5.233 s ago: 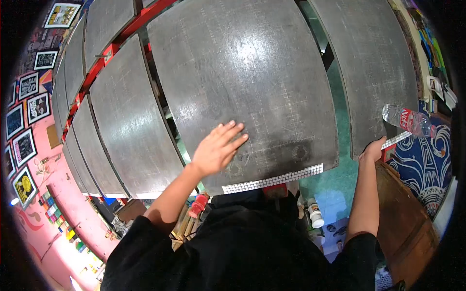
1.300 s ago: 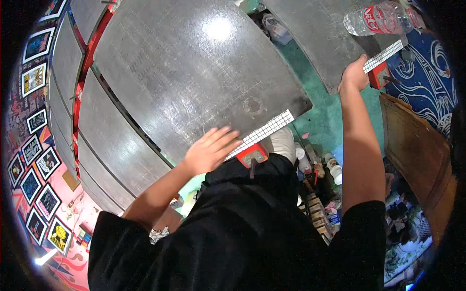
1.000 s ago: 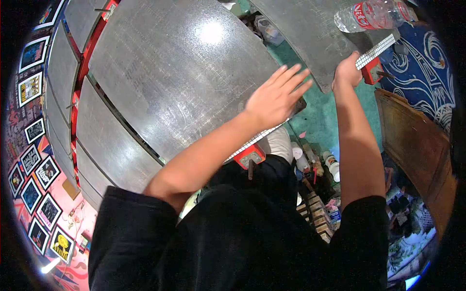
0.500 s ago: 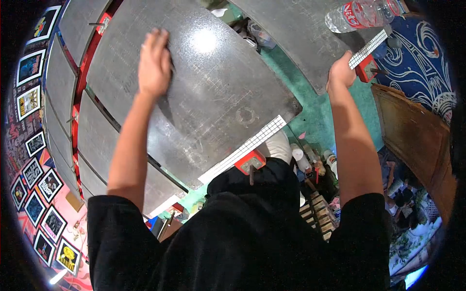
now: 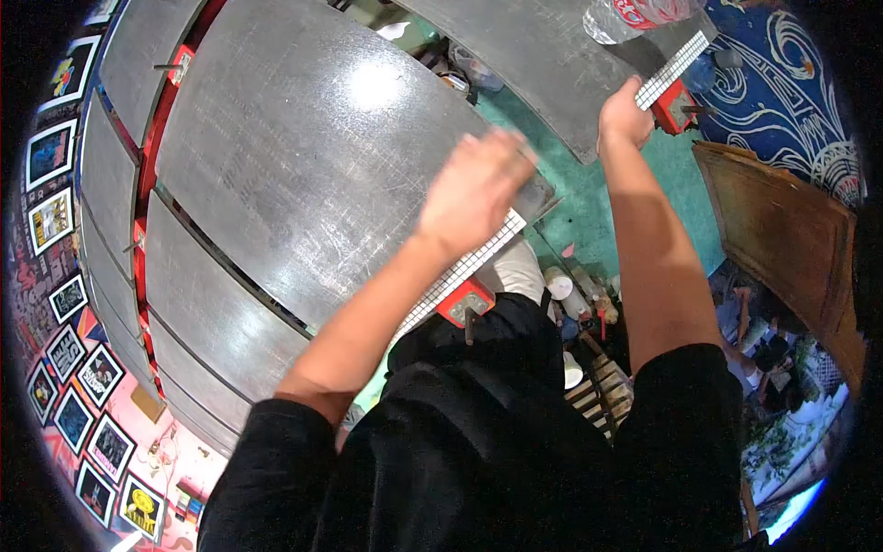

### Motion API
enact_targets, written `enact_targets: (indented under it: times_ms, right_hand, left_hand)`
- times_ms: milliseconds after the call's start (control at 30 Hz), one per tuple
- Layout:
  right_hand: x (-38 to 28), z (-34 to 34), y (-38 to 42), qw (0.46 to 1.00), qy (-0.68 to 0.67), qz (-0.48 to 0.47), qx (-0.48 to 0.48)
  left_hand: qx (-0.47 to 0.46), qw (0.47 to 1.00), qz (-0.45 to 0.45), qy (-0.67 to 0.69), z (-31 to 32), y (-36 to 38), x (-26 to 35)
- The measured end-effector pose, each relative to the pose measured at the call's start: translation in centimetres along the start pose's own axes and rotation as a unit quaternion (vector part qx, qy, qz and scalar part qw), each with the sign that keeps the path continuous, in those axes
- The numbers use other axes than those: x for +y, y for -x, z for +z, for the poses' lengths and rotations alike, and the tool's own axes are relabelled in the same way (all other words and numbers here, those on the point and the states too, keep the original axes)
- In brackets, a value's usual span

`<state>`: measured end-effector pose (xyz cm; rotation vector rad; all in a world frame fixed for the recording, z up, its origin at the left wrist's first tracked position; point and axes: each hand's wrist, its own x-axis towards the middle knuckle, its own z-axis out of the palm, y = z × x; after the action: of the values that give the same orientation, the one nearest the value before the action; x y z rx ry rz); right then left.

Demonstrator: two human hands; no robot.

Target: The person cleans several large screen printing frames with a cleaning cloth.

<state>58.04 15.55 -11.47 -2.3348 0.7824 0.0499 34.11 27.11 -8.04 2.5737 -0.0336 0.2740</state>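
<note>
My left grip shows above the lower-right corner of the large grey board, near the middle of the frame. Motion blurs its fingers: I cannot tell whether they are open or closed, nor whether they touch the surface. My right grip, right of upper centre, is closed on the near edge of the second board, thumb against the gridded strip at that edge; the undersides of the fingers are hidden.

The large board fills the upper middle and centre left. Its right edge slants down to the corner beside my left hand; its lower edge bears another white strip, partly covered by my left wrist. Beneath this lies a red block with a metal bolt pointing toward my black shirt. On the left, a narrow dark gap and a red bar divide the board from its neighbours.

Between the two boards, a gap widens toward the lower right over green floor, giving the broadest open room between my forearms. A plastic bottle lies on the second board, near my right grip and cut by the top of the frame.
</note>
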Motion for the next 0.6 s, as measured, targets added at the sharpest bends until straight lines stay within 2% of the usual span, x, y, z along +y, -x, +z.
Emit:
enact_targets:
  times_ms: [33,67,100,133,167,233,267,300,333,367,400,433,500,567,600]
  right_hand:
    - [-0.1,-0.1,0.1,1.0,0.001,0.003,0.003]
    - [-0.2,-0.2,0.1,1.0,0.004,0.006,0.001]
    - [-0.4,-0.3,0.3,1.0,0.008,0.009,-0.002]
    - [-0.4,-0.4,0.4,1.0,0.006,0.006,0.001]
    - [-0.6,-0.4,0.0,1.0,0.004,0.007,0.004]
    - [-0.4,-0.2,0.1,1.0,0.013,0.01,-0.002]
    - [-0.2,-0.3,0.2,1.0,0.012,0.012,-0.002]
    - [-0.3,-0.2,0.1,1.0,0.017,0.015,-0.004]
    - [-0.4,-0.2,0.0,1.0,0.022,0.019,-0.006]
    - [-0.1,-0.4,0.0,0.999,0.022,0.022,-0.006]
    - [0.0,-0.4,0.0,1.0,0.018,0.021,-0.005]
    - [-0.2,-0.2,0.0,1.0,0.013,0.019,-0.006]
    - [0.0,0.0,-0.4,1.0,-0.001,0.009,-0.014]
    - [0.2,0.1,-0.4,1.0,-0.009,0.001,-0.02]
    - [0.4,0.0,-0.3,0.999,-0.022,-0.01,-0.023]
  left_hand:
    - [-0.036,0.992,-0.108,-0.056,-1.4,-1.0,-1.6]
    - [0.01,0.991,-0.135,-0.018,-3.1,-1.7,-4.5]
    - [0.07,0.976,-0.197,-0.06,-4.3,-2.2,-6.5]
    - [0.143,0.964,-0.155,-0.164,-4.4,-2.3,-10.2]
    - [0.157,0.952,-0.181,-0.191,-4.6,-3.0,-12.2]
    - [0.205,0.926,-0.221,-0.226,-2.9,-4.4,-11.4]
    - [0.209,0.939,-0.186,-0.198,-2.0,-4.4,-9.9]
    - [0.125,0.978,-0.162,-0.051,-1.5,-3.9,-7.1]
    - [0.05,0.988,-0.127,-0.072,-0.1,-3.5,-3.9]
    - [0.016,0.991,-0.103,-0.081,1.1,-1.5,0.0]
    - [-0.04,0.998,-0.056,0.006,1.2,0.6,1.8]
    - [-0.048,0.998,-0.034,0.035,0.4,2.1,2.1]
    - [-0.072,0.997,-0.033,-0.01,-2.6,3.1,-1.5]
    - [-0.038,0.992,-0.117,0.0,-7.4,2.6,-8.6]
    - [0.048,0.985,-0.099,-0.136,-8.7,3.2,-13.3]
